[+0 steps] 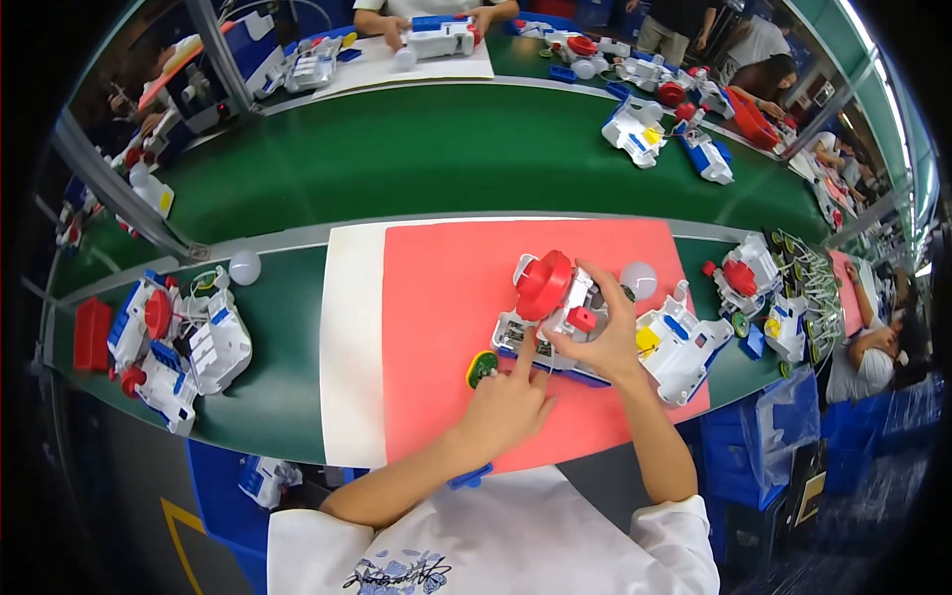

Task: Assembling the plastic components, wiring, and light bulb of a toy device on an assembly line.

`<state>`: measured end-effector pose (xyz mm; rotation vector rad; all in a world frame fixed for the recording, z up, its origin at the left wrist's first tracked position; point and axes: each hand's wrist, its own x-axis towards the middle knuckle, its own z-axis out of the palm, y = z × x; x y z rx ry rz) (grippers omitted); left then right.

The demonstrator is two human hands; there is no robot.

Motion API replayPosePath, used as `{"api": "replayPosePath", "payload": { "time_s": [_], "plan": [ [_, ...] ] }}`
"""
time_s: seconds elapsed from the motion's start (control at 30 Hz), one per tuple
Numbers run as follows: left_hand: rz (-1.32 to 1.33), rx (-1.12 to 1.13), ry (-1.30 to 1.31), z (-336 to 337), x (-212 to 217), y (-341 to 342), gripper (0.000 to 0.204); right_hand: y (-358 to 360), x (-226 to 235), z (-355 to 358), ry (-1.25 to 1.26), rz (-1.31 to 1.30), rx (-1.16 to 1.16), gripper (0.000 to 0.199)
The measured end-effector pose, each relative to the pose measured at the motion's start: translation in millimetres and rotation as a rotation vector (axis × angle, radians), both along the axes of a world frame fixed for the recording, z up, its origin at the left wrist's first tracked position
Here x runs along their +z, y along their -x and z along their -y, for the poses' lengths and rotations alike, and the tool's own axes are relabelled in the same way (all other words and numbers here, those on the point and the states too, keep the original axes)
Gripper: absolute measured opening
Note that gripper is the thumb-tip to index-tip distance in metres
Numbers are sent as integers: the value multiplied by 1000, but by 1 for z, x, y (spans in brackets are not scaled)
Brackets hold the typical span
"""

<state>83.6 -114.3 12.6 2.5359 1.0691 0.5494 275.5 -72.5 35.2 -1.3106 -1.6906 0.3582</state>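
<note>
On a pink sheet (436, 297), my right hand (613, 342) grips a white plastic housing with a red round knob (543, 285), thumb on its near side and fingers over the far side. A small red block (582, 318) shows near the thumb. My left hand (506, 405) touches a white casing tray with metal contacts (511, 332) with its outstretched index finger and holds nothing. Left of it lies a round green circuit board with a yellow rim (482, 369). A white casing half with a yellow patch (686, 347) and a frosted dome (640, 280) sit to the right.
White, blue and red part-built units (178, 342) and a red bin (92, 334) stand at the left. More units (749, 273) and coiled wires (808, 297) are at the right. Beyond a metal rail runs a green belt (397, 149); a co-worker's hands (394, 33) hold a unit there.
</note>
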Motion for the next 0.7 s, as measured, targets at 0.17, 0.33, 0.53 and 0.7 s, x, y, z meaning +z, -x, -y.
{"api": "replayPosePath", "payload": {
  "time_s": [0.17, 0.33, 0.53, 0.7],
  "plan": [
    [-170, -26, -106, 13, -5, -5, 40, 7, 5, 3, 85, 107, 124, 88],
    [-303, -3, -208, 22, -17, -17, 38, 14, 15, 7, 129, 90, 153, 90],
    [-318, 107, -238, 31, -15, -22, 25, 19, 14, 2, 221, 198, 124, 91],
    [-466, 122, -223, 38, 0, -14, 29, 20, 12, -1, 189, 365, 146, 91]
  ]
}}
